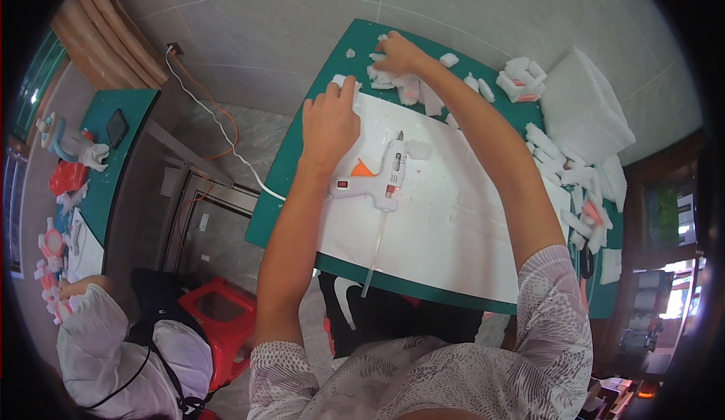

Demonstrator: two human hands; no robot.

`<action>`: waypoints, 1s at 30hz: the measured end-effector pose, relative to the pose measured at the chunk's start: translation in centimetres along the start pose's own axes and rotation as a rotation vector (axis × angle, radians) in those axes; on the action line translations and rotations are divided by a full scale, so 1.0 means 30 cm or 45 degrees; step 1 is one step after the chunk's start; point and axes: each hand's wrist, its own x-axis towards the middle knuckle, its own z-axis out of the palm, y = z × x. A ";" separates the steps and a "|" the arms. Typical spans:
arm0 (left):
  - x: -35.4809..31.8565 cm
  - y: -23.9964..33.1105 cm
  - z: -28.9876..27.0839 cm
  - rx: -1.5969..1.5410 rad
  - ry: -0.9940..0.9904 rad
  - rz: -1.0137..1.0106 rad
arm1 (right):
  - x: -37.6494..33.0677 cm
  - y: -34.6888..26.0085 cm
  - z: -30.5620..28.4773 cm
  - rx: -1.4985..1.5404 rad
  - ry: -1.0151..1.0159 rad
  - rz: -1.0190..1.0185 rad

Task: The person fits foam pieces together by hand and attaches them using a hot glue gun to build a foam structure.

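Left hand [330,121] lies flat, fingers spread, pinning the white sheet [445,216] to the green table [291,171], likely to steady it. Right hand [398,55], upper centre, fingers curled over foam scraps [396,84]; grip unclear. One glue gun [377,178] lies mid-frame, one stick trailing. Scraps too many to count.

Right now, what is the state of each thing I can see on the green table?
Glue gun: lying on its side on the white sheet, not held.
White sheet: flat on the green table.
Left hand: pressing flat on the sheet's edge.
Right hand: resting on the foam pieces.
Foam pieces: scattered loose.
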 end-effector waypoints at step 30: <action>0.024 -0.010 0.008 -0.169 0.001 -0.012 | -0.203 -0.068 0.027 -0.470 0.088 -0.324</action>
